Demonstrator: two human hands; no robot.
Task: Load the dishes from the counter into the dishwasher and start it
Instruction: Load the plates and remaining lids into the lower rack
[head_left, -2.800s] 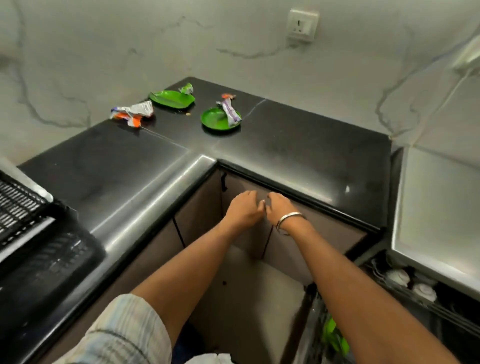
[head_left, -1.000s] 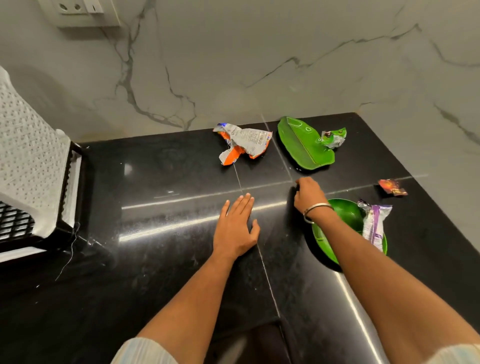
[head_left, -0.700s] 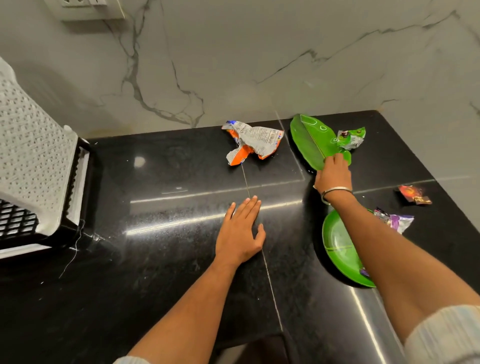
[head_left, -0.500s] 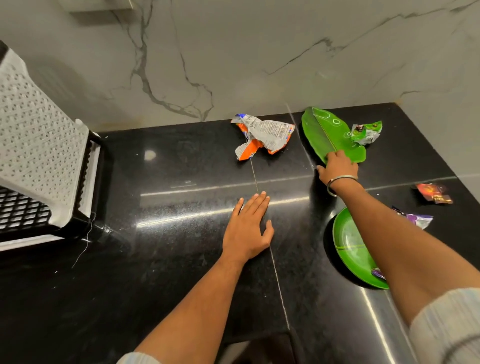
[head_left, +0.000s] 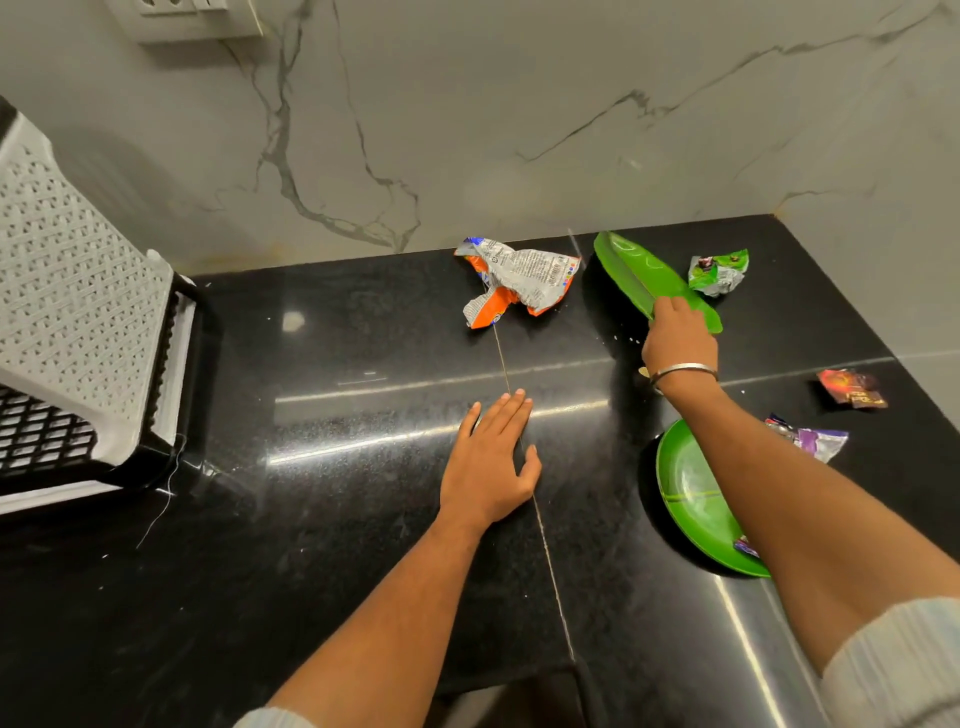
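Your hands had split the work in the head view: the left hand (head_left: 488, 457) lay flat on the counter (head_left: 337, 519), fingers straight and together, holding nothing, and I judge it was there to brace you while you leaned toward the far edge. Your right hand (head_left: 675, 338) reached ahead and gripped the near end of the leaf plate (head_left: 636, 275), fingers curled over its rim. That end looked tipped up off the counter, though I could not tell how far.

The leaf plate was long and narrow. Its long axis ran diagonally, from the pointed tip at the far left by the wall down to the near right end under your fingers. Gripping it at the end nearest you probably spared a longer reach.

The round plate (head_left: 685, 493) sat nearer you on the counter, partly hidden under your right forearm, so it was likely next. Wrappers lay around the plates: an orange wrapper (head_left: 514, 280) just left of the leaf plate, a green wrapper (head_left: 719, 270) just right of it, neither touching the plate as far as I could see. The dishwasher was not in view.
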